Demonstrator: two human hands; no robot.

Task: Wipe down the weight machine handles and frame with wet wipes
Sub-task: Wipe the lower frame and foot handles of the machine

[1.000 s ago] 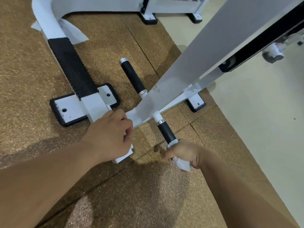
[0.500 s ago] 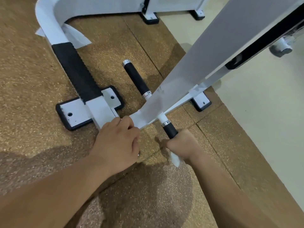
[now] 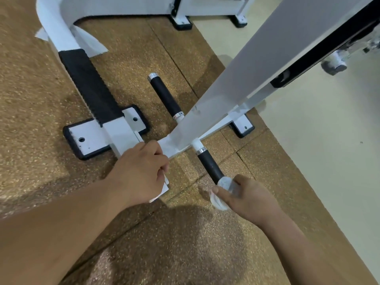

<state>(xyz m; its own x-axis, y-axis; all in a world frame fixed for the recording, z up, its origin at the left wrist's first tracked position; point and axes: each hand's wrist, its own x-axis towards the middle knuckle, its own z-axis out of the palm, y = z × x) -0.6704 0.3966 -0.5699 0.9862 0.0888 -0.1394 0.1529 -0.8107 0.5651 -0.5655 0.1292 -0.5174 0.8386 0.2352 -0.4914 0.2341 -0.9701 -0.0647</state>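
- The right hand (image 3: 248,196) clenches a wet wipe (image 3: 225,183) around the free end of the near handle (image 3: 209,164). Its fingers are wrapped so the cloth meets the black grip all round.
- The left hand (image 3: 141,171) curls its fingers over what appears to be the end of a white frame bar (image 3: 121,138), probably to brace the body.
- Beyond the right fingers, the far handle (image 3: 165,95) lies bare, likely the next thing to wipe.

Smooth white-painted metal is seen on the frame (image 3: 236,89); beside it, a matt black handle (image 3: 209,165) and fibrous wipe (image 3: 224,182); beneath, rough speckled matting (image 3: 164,48).
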